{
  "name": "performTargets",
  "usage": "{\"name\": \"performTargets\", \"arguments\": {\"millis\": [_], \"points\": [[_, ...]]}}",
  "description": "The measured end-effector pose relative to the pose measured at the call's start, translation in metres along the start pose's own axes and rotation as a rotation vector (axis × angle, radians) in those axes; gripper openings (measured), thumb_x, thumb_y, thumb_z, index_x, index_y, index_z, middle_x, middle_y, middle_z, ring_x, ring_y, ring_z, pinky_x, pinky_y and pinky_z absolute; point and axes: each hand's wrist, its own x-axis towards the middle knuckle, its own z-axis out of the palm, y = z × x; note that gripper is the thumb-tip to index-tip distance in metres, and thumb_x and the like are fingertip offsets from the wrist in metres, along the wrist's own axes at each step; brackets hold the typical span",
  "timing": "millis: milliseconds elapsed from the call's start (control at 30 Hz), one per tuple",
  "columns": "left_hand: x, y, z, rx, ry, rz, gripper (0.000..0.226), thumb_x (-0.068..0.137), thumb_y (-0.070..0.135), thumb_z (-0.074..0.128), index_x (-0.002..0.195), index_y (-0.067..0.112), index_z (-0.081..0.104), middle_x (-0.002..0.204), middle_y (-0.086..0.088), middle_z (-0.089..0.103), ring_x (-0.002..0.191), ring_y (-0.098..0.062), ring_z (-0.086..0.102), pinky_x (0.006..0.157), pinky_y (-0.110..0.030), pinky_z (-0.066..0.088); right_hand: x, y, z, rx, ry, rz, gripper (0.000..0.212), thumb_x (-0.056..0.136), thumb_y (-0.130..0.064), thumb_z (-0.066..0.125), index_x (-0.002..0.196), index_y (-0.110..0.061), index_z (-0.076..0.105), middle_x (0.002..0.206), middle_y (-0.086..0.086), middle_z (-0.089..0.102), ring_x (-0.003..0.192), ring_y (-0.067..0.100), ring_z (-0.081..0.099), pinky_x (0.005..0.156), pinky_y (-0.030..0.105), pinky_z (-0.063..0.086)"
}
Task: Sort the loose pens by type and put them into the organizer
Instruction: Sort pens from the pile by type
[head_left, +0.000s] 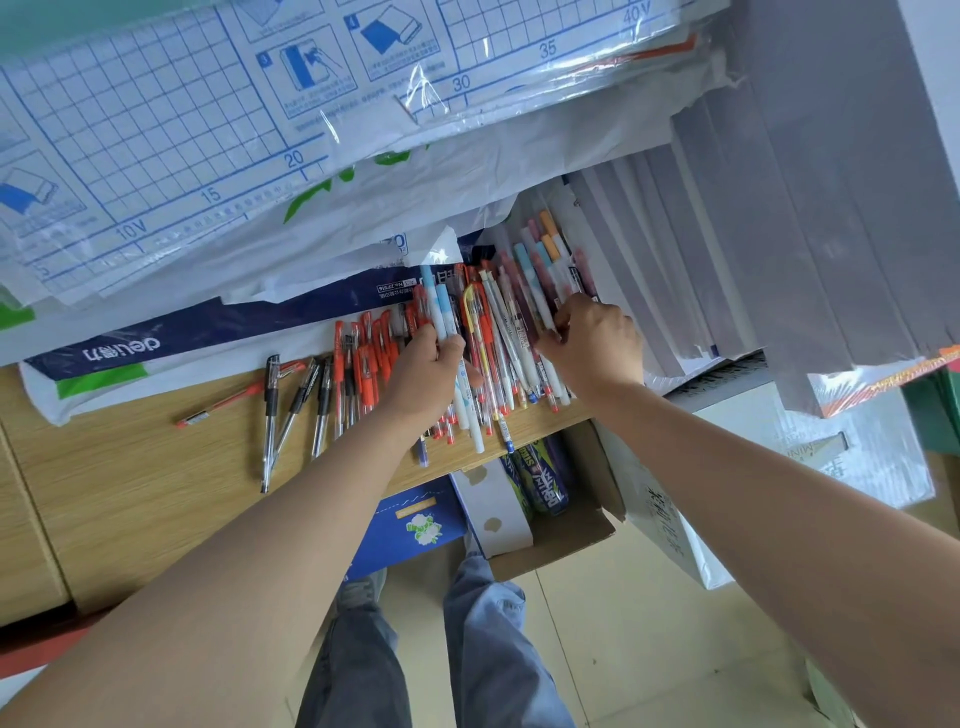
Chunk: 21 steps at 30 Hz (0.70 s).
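Observation:
A heap of loose pens lies on the wooden counter (135, 483). Red-capped gel pens (370, 358) sit left of centre, and black-capped gel pens (296, 405) lie further left. My left hand (423, 374) grips a bundle of white and light-blue pens (440, 304) above the heap. My right hand (595, 343) pinches pastel-capped pens (540, 265) at the right end of the heap. A single red pen (221, 404) lies apart at the left. No organizer shows in view.
Plastic-wrapped packs printed with a blue grid (218, 119) overhang the pens from behind. Grey folders (779, 234) stack up on the right. Below the counter edge stands an open cardboard box (582, 535) with packaged goods, beside a blue box (415, 525).

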Motion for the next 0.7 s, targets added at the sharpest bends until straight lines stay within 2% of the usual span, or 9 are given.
{"name": "performTargets", "arguments": {"millis": [100,133,200,367,600,700], "points": [[0.003,-0.004,-0.002,0.032,0.013,-0.001,0.023,0.102,0.033,0.038,0.106,0.012,0.048,0.093,-0.019,0.057,0.098,-0.043,0.064,0.083,-0.060,0.051,-0.005,0.000,0.003,-0.023,0.003,-0.021,0.039,0.085,-0.045,0.066,0.098,-0.008,0.061,0.084,0.007,0.065,0.071,0.022,0.055,0.060,0.027,0.039],[0.003,-0.005,-0.003,0.047,0.007,-0.004,0.023,0.101,0.035,0.039,0.103,0.014,0.048,0.101,-0.027,0.057,0.099,-0.045,0.062,0.081,-0.062,0.051,-0.006,-0.001,0.004,-0.035,0.000,-0.015,0.040,0.085,-0.045,0.066,0.099,-0.007,0.061,0.085,0.007,0.065,0.070,0.021,0.054,0.060,0.027,0.039],[0.003,-0.007,-0.003,0.063,-0.010,-0.004,0.021,0.101,0.038,0.038,0.100,0.019,0.048,0.108,-0.031,0.056,0.100,-0.046,0.061,0.080,-0.062,0.051,-0.005,-0.005,0.005,-0.044,-0.014,0.008,0.038,0.087,-0.040,0.065,0.098,-0.005,0.058,0.084,0.006,0.060,0.071,0.021,0.052,0.060,0.027,0.036],[-0.002,-0.005,-0.004,0.012,-0.015,-0.007,0.017,0.103,0.030,0.036,0.106,0.015,0.045,0.085,-0.004,0.061,0.095,-0.037,0.067,0.082,-0.058,0.050,-0.007,-0.012,0.004,-0.052,-0.012,0.022,0.030,0.089,-0.028,0.060,0.102,-0.002,0.054,0.081,0.005,0.048,0.072,0.023,0.050,0.060,0.028,0.034],[-0.007,-0.006,-0.005,-0.026,-0.032,0.000,0.023,0.104,0.026,0.035,0.114,0.008,0.044,0.092,-0.011,0.064,0.089,-0.025,0.070,0.081,-0.057,0.050,-0.011,-0.013,0.007,-0.046,0.006,0.019,0.028,0.091,-0.025,0.059,0.104,-0.001,0.053,0.081,0.005,0.048,0.069,0.022,0.047,0.058,0.027,0.033],[-0.008,-0.006,-0.005,-0.043,-0.027,0.004,0.023,0.104,0.026,0.035,0.113,0.007,0.044,0.090,-0.006,0.061,0.089,-0.028,0.070,0.084,-0.057,0.049,-0.007,-0.013,0.009,-0.009,0.000,0.017,0.022,0.092,-0.023,0.060,0.099,-0.003,0.054,0.078,0.005,0.049,0.070,0.023,0.051,0.058,0.026,0.032]]}}
